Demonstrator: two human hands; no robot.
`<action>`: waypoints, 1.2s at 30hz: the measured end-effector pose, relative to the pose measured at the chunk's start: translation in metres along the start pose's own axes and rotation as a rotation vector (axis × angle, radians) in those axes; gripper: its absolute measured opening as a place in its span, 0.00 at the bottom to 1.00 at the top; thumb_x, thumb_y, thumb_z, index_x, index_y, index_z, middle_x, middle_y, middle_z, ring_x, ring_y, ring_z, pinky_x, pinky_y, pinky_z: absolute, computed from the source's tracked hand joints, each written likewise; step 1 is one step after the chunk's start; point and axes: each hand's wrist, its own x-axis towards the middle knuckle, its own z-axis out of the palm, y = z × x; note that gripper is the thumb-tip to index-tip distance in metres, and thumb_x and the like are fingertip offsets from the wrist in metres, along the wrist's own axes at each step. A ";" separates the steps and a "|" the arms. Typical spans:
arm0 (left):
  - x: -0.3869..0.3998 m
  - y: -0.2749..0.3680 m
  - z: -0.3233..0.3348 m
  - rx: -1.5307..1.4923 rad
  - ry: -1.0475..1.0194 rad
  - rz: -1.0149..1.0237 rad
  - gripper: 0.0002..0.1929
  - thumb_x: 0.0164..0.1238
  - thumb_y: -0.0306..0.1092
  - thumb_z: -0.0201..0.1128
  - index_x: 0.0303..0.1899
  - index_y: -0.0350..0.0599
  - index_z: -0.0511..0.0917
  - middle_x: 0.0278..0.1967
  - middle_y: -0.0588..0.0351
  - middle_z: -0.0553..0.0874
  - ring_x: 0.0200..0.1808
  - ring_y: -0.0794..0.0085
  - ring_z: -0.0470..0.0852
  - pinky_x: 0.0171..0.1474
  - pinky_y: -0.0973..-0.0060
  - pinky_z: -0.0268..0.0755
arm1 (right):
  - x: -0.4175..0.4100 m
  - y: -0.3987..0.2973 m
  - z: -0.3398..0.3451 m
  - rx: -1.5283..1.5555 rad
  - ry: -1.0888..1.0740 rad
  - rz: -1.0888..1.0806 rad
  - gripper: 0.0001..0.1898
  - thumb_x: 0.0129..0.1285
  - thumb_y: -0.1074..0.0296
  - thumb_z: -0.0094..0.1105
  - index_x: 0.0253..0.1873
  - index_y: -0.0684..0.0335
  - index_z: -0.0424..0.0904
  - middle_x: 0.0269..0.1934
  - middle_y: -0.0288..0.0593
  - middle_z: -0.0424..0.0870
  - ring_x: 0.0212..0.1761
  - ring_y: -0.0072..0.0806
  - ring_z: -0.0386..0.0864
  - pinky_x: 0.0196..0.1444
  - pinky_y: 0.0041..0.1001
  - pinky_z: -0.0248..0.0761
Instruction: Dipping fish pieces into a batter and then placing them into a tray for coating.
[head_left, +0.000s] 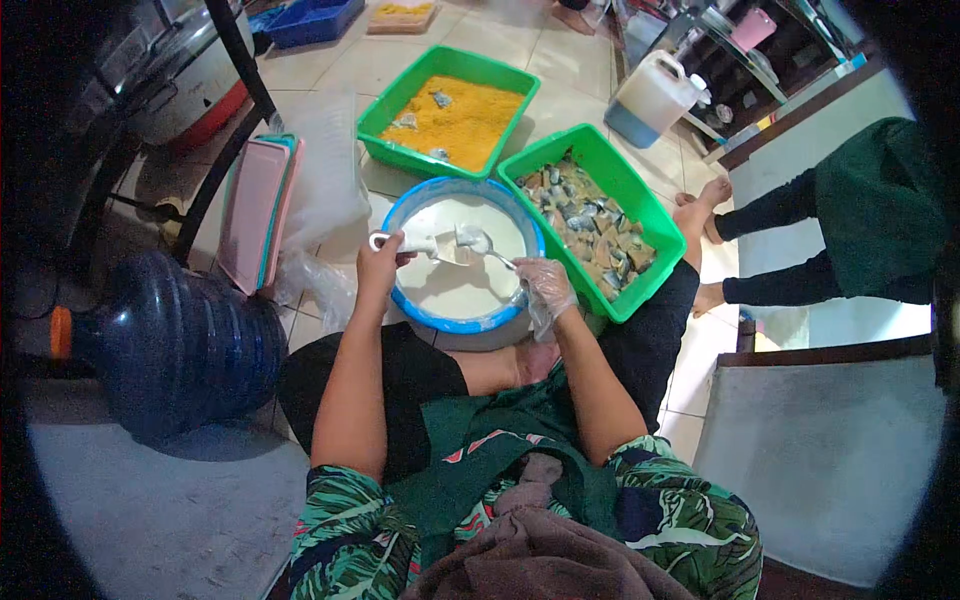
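Note:
My left hand (384, 262) is closed on the handle of a white scoop (414, 244), held over a blue-rimmed basin (397, 292) of thick white liquid (457, 296). A clear plastic glove covers my right hand (546, 286), which grips a metal spoon (499, 257). The spoon's bowl meets a pale, batter-coated piece (471, 238) at the scoop's mouth. Right of the basin, a green tray (652, 296) holds cut pieces of fish (600, 240). Beyond the basin, another green tray (486, 174) contains orange-yellow crumbs (457, 112) with several coated pieces on them.
A large blue water bottle (187, 345) lies at left near stacked plastic trays (259, 214) and clear plastic bags (319, 172). A jerrycan (652, 97) stands beyond the right tray. Another person's legs (780, 240) are at right. A blue crate (311, 22) sits far back.

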 end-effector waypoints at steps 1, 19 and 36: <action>0.000 0.000 0.000 0.010 0.007 -0.009 0.12 0.61 0.36 0.56 0.34 0.34 0.74 0.30 0.50 0.81 0.29 0.67 0.83 0.32 0.78 0.75 | 0.003 0.002 -0.002 0.061 -0.014 0.090 0.08 0.49 0.70 0.56 0.33 0.65 0.81 0.33 0.43 0.83 0.27 0.23 0.77 0.28 0.19 0.70; 0.004 -0.003 -0.003 0.062 -0.016 -0.045 0.12 0.60 0.36 0.58 0.32 0.34 0.72 0.28 0.50 0.79 0.26 0.68 0.82 0.30 0.77 0.75 | 0.174 -0.119 0.016 -1.130 0.179 -0.096 0.10 0.51 0.64 0.49 0.34 0.59 0.80 0.38 0.48 0.81 0.41 0.45 0.78 0.43 0.39 0.72; 0.006 0.000 -0.008 0.037 -0.023 -0.083 0.11 0.60 0.36 0.58 0.28 0.36 0.71 0.24 0.52 0.79 0.25 0.72 0.81 0.29 0.78 0.72 | 0.206 -0.105 0.034 -1.290 0.194 -0.261 0.09 0.52 0.66 0.50 0.32 0.60 0.81 0.36 0.51 0.81 0.37 0.41 0.80 0.34 0.35 0.73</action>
